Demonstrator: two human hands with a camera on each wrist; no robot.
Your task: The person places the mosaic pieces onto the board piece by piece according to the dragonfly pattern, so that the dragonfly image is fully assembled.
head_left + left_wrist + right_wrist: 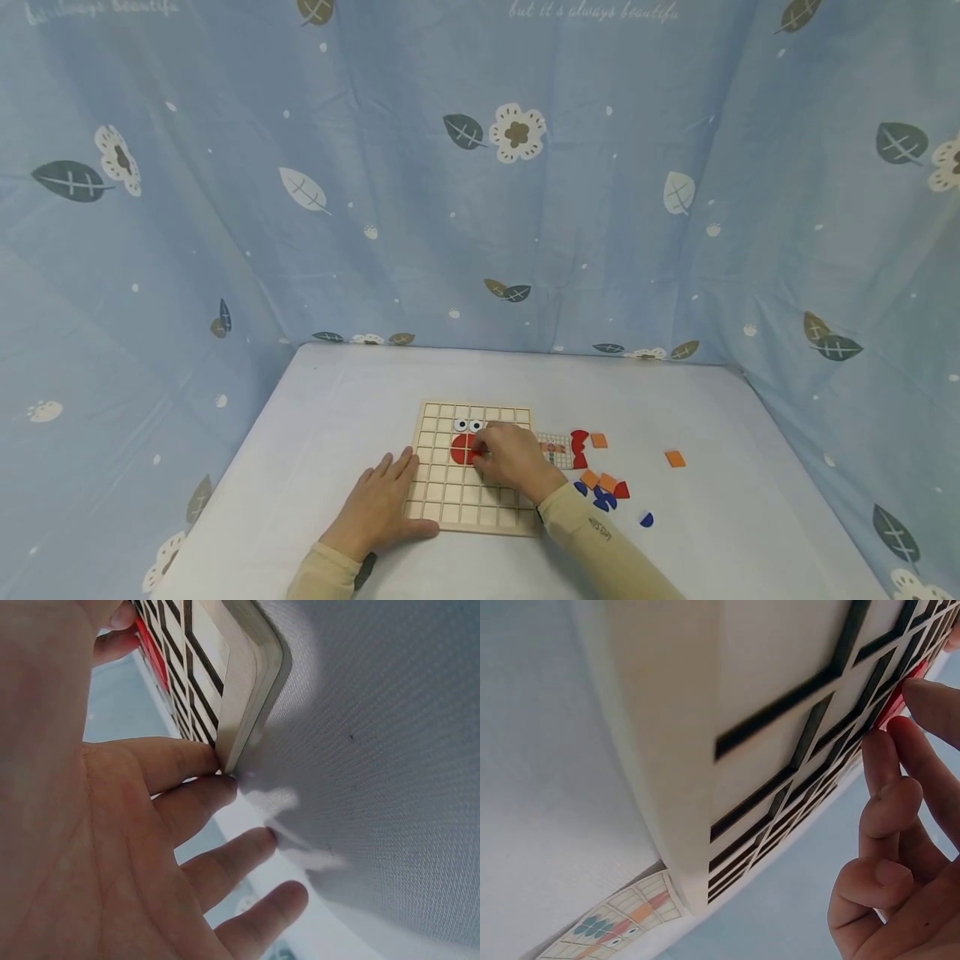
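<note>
Within the gridboard [450, 493] lie red pieces [457, 457], right fingers [924, 763] pinching one, left fingers [231, 859] spread.

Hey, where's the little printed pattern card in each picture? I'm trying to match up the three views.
Head: the pattern card is below and slightly right of the picture's centre, at the right side of the wooden grid board.
Left wrist: not in it.
Right wrist: bottom left, by the board's edge.
Shared landmark: the wooden grid board, partly visible in all three views.
</note>
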